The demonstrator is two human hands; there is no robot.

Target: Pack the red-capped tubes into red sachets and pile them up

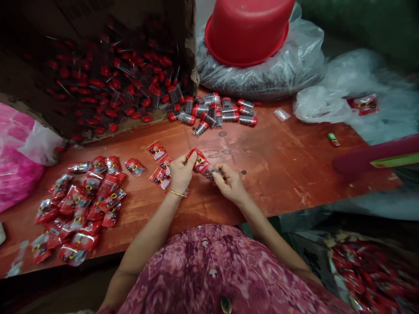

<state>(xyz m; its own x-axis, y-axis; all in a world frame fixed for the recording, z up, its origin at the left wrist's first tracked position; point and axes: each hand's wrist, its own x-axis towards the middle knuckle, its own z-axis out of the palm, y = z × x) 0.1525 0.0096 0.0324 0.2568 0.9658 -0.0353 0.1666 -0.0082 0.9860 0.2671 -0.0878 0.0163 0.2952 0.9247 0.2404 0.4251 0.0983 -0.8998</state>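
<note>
My left hand [182,173] pinches a small red printed packet [200,162] between thumb and fingers, above the middle of the table. My right hand [231,185] is closed on a small clear tube with dark contents [209,174], which meets the packet's right end. How far the tube reaches into the packet I cannot tell. Flat printed packets [157,150] lie partly under and beside my left hand. Farther left is a pile of filled red packets [78,205]. Beyond my hands lie several loose red-capped tubes [230,117] with dark contents.
A cardboard box [193,61] on its side holds many red-capped tubes. Behind stand a red tub [250,30] and a plastic bag of dark contents [262,83]. A toy car [333,139] lies right; a container of red packets [369,270] is below the table [281,174].
</note>
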